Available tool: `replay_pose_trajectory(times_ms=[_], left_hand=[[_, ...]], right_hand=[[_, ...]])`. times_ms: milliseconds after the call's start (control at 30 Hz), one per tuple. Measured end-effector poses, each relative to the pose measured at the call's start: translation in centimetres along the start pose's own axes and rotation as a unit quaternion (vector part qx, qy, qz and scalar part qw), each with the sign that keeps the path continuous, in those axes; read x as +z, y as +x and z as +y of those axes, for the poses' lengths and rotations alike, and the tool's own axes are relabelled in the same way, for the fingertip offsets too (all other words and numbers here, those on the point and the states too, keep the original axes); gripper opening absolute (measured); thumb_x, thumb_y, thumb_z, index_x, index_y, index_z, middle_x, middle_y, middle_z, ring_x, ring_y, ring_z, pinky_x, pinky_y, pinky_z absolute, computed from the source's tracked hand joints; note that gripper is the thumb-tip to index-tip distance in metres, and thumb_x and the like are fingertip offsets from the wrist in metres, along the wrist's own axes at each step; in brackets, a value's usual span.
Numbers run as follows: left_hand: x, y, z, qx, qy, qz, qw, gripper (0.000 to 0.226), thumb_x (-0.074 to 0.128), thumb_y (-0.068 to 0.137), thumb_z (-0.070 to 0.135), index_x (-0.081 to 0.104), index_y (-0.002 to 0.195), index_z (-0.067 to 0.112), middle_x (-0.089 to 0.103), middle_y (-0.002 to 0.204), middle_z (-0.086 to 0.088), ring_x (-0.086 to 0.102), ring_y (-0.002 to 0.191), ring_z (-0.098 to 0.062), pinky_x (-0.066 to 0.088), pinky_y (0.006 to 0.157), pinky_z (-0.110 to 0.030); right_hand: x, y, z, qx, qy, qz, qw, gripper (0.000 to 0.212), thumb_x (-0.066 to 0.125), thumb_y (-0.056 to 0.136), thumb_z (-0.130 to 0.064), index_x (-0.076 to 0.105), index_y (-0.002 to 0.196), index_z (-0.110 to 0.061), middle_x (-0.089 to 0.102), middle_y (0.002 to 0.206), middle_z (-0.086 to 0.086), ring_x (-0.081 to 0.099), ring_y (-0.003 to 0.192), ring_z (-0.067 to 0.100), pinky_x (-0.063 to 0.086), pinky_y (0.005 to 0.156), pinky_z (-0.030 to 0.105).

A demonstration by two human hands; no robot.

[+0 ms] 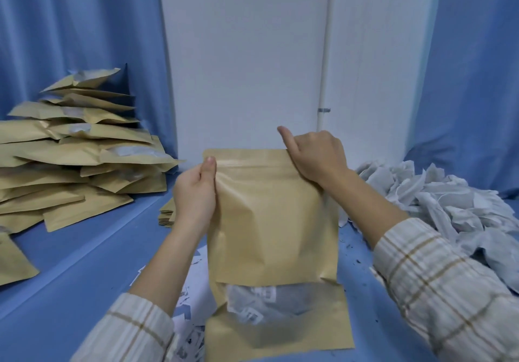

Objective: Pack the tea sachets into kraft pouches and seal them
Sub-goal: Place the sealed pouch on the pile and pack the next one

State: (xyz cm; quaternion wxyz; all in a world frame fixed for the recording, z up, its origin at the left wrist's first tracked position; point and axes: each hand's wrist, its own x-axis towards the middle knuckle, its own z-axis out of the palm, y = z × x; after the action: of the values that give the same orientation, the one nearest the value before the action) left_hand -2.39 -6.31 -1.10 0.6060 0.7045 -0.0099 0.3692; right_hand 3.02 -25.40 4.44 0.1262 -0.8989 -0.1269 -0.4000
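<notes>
Fingers of both my hands are clamped on the top strip of one kraft pouch (269,221), which I hold upright in front of me. On my left hand (195,193) the thumb lies flat along the pouch's upper left edge, with the other fingers curled behind the paper. My right hand (317,156) pinches the upper right corner, its thumb sticking up past the top edge and the knuckles folded over the strip. Between my two grips the top edge runs straight and looks flat; I cannot tell whether the seal is fully closed.

Below my fingers the pouch hangs down to its clear window (275,305), where tea sachets show inside. Its bottom edge sits low, near my sleeves, over scattered paper scraps (191,300) on the blue table (84,255).

Left of my left hand, well apart, a pile of filled pouches (73,150) leans in a ragged stack, its corners jutting toward me. A thin stack of flat pouches (165,212) lies just behind my left wrist. Right of my right forearm, a heap of loose tea sachets (449,207) spreads to the table's edge. Beyond my fingertips stand a white wall (244,52) and blue curtains (70,24); bare table lies open between the pile and my left arm.
</notes>
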Motion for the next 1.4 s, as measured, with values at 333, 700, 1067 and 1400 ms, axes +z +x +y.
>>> replay_pose_trajectory(times_ms=[333, 700, 1067, 1400], left_hand=[[-0.1, 0.4, 0.1, -0.052, -0.106, 0.003, 0.993, 0.052, 0.061, 0.091, 0.033, 0.027, 0.053, 0.023, 0.026, 0.052, 0.009, 0.025, 0.052, -0.009, 0.022, 0.052, -0.026], [0.2, 0.8, -0.1, -0.053, -0.161, -0.015, 0.985, 0.028, 0.077, 0.077, 0.017, 0.062, 0.087, -0.005, 0.061, 0.082, -0.009, 0.055, 0.076, -0.017, 0.046, 0.075, -0.033], [-1.0, 1.8, 0.7, -0.138, -0.183, -0.052, 0.972, 0.010, 0.079, 0.073, 0.014, 0.069, 0.074, 0.013, 0.072, 0.068, 0.005, 0.069, 0.061, -0.008, 0.051, 0.052, -0.017], [-2.0, 2.3, -1.9, -0.223, -0.220, -0.104, 0.944, 0.040, 0.072, 0.074, 0.050, 0.067, 0.095, 0.016, 0.072, 0.082, 0.005, 0.068, 0.071, -0.014, 0.053, 0.062, -0.026]], right_hand=[[-0.9, -0.2, 2.1, 0.045, -0.006, 0.008, 0.999, 0.067, 0.024, 0.096, -0.054, 0.033, 0.045, -0.012, 0.039, 0.048, 0.003, 0.045, 0.060, 0.026, 0.027, 0.056, 0.030], [-0.9, -0.5, 3.3, 0.108, 0.148, -0.024, 0.983, 0.066, 0.040, 0.085, -0.067, 0.029, 0.044, -0.016, 0.033, 0.043, -0.002, 0.035, 0.048, 0.014, 0.026, 0.050, 0.031], [1.3, -1.4, 3.3, 0.157, 0.558, -0.067, 0.812, 0.029, 0.090, 0.049, -0.029, 0.065, 0.063, -0.029, 0.068, 0.070, -0.012, 0.064, 0.064, 0.002, 0.048, 0.054, 0.014], [3.7, -4.0, 4.4, 0.271, 0.588, -0.080, 0.758, 0.005, 0.071, 0.081, -0.020, 0.073, 0.079, -0.016, 0.074, 0.076, -0.001, 0.068, 0.067, 0.010, 0.053, 0.058, 0.022]])
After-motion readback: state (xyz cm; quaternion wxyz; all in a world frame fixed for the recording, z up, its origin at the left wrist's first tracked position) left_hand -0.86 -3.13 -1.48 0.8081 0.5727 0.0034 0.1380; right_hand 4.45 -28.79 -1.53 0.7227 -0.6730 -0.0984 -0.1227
